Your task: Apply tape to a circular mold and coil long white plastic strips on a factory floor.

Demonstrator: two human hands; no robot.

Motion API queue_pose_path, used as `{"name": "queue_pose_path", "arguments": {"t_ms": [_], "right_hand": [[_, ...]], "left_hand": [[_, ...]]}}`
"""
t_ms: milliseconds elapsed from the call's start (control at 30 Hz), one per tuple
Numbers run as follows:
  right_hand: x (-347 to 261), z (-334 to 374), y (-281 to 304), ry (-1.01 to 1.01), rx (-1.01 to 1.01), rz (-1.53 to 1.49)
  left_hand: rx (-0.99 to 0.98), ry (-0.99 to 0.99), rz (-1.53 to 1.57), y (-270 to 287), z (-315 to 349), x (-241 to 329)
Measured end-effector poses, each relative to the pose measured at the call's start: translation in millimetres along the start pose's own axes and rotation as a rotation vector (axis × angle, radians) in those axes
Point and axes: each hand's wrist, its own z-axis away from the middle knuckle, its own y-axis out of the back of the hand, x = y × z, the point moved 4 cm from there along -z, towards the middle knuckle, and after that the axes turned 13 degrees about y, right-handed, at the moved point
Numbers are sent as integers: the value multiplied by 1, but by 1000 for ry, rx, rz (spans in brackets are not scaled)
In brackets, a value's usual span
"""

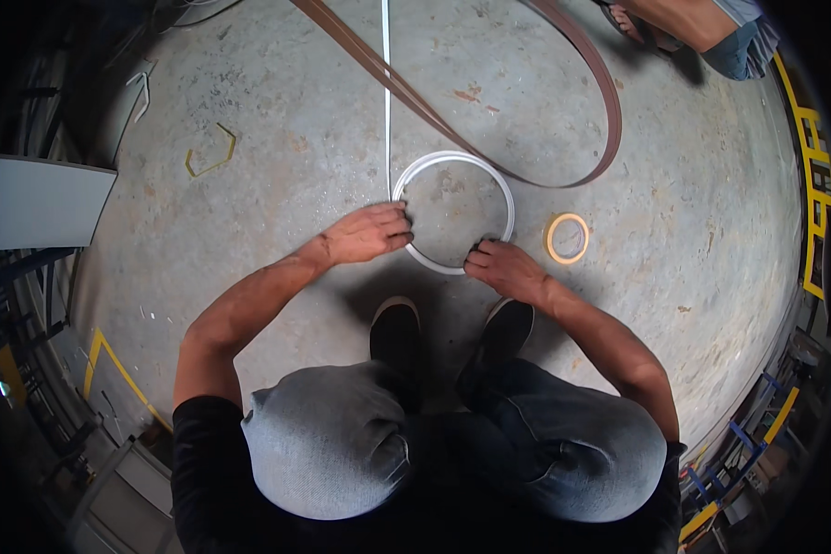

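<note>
On the concrete floor in front of my shoes lies a ring-shaped coil of white flat strip (511,205). Its long straight tail (386,111) runs away from me from the coil's left side. My left hand (371,233) grips the left side of the coil, where the tail joins it, with the fingers curled. At the coil's near right, my right hand (506,270) is closed around the rim, its fingertips partly hidden. To the right of that hand sits a yellowish roll of tape (553,247), lying flat and apart from the coil.
A brown strip (611,111) sweeps in a wide loop beyond the coil, touching or nearly touching its far edge. Another person's leg and foot (702,23) show at the far right. A pale panel (46,201) stands at the left; yellow-marked racks (812,185) line the right.
</note>
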Motion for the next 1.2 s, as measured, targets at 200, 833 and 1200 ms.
{"name": "queue_pose_path", "arguments": {"t_ms": [200,833,1200], "right_hand": [[-8,-13,16,2,146,78],[45,-17,40,152,-3,332],[-7,3,-7,28,65,32]], "left_hand": [[-127,269,204,-100,98,69],[-104,239,90,-3,29,14],[71,1017,674,-60,-11,114]]}}
